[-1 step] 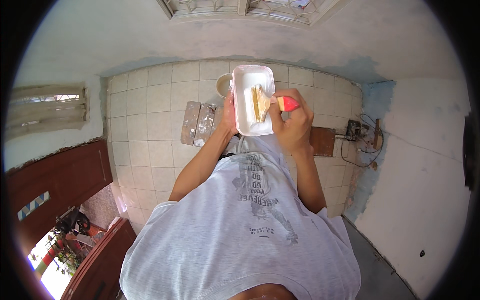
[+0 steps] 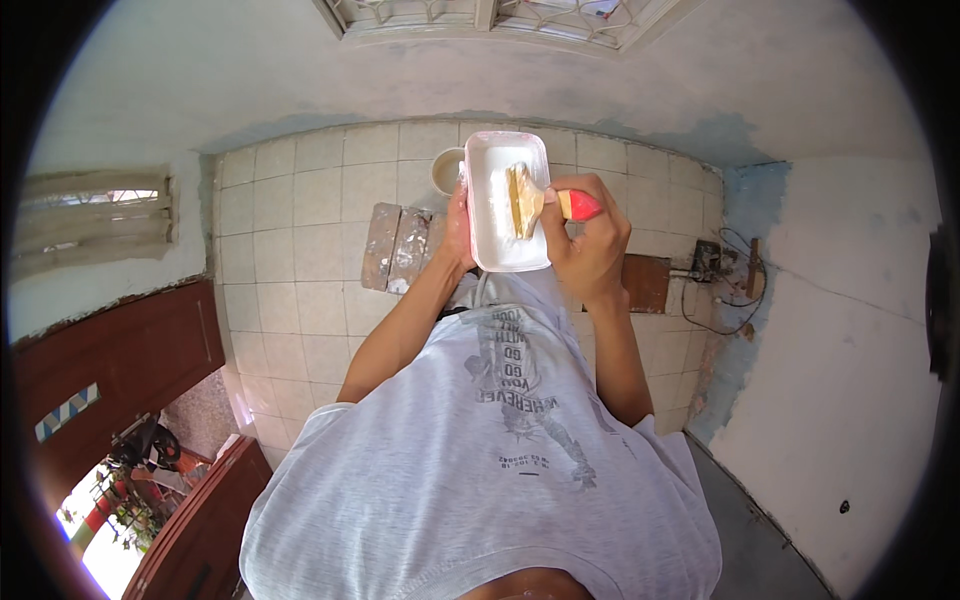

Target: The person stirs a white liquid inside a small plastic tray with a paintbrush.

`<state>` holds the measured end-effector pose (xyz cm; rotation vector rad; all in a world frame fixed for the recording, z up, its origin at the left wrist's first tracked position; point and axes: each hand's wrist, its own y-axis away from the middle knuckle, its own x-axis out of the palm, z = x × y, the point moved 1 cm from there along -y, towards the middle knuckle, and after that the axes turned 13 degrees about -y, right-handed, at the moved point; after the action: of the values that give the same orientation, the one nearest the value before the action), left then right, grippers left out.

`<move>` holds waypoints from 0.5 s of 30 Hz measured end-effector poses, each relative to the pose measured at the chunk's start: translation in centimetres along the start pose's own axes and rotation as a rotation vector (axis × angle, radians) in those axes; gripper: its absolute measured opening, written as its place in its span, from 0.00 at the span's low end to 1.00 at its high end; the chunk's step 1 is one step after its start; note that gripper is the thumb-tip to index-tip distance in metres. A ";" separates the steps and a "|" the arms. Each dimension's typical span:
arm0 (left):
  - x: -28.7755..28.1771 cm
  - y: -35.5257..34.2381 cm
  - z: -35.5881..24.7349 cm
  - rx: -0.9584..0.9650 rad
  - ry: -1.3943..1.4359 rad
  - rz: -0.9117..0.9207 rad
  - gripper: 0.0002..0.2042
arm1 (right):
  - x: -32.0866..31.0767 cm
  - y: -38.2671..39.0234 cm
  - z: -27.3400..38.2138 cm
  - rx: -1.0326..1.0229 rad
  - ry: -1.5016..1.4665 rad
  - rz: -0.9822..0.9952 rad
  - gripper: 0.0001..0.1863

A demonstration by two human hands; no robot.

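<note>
A shallow white rectangular tub [image 2: 478, 225] with rounded corners holds white paint. My left hand [image 2: 460, 225] grips it along its left side, fingers mostly hidden beneath and behind the wall. In my right hand [image 2: 594, 245] is a wide paintbrush [image 2: 525, 203], its handle yellow and red at the end, pinched between thumb and fingers. The brush head lies over the inside of the tub, with paint smeared on its bristles and ferrule. Whether the bristle tips touch the paint I cannot tell.
Behind the tub on the tiled floor [image 2: 320, 250] stands a cream bucket [image 2: 446, 172]. A paint-spattered board or low stool [image 2: 395, 247] lies to the left. Electrical gear with loose cable [image 2: 708, 262] sits by the right wall. A brown door [image 2: 120, 345] stands at left; a grilled window is ahead.
The paintbrush has shifted slightly up and to the right within the tub, along with my right hand. My left hand and the tub stay nearly in place.
</note>
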<state>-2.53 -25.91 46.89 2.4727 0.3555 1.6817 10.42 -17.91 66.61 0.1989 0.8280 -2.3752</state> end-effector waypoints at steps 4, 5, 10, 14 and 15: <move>1.1 -0.2 -0.5 -0.007 -0.046 -0.036 0.36 | 0.1 -0.4 -1.8 -0.006 0.021 0.008 0.05; 1.2 -0.2 -0.6 -0.011 -0.075 -0.073 0.36 | 0.6 -0.3 -2.3 0.000 0.012 0.023 0.05; -0.2 -0.9 -0.5 0.010 0.088 0.166 0.36 | 1.9 0.8 -1.8 0.115 -0.085 0.118 0.05; 0.5 -0.8 -1.5 0.001 0.080 0.076 0.36 | 0.7 0.3 -2.3 0.131 -0.031 0.137 0.05; 1.0 -0.6 -1.7 0.002 0.041 0.013 0.35 | 0.6 -0.1 -2.5 0.143 -0.030 0.115 0.05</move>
<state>-3.84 -25.15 48.23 2.4509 0.3468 1.7397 9.75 -16.62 64.44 0.2614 0.6163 -2.3239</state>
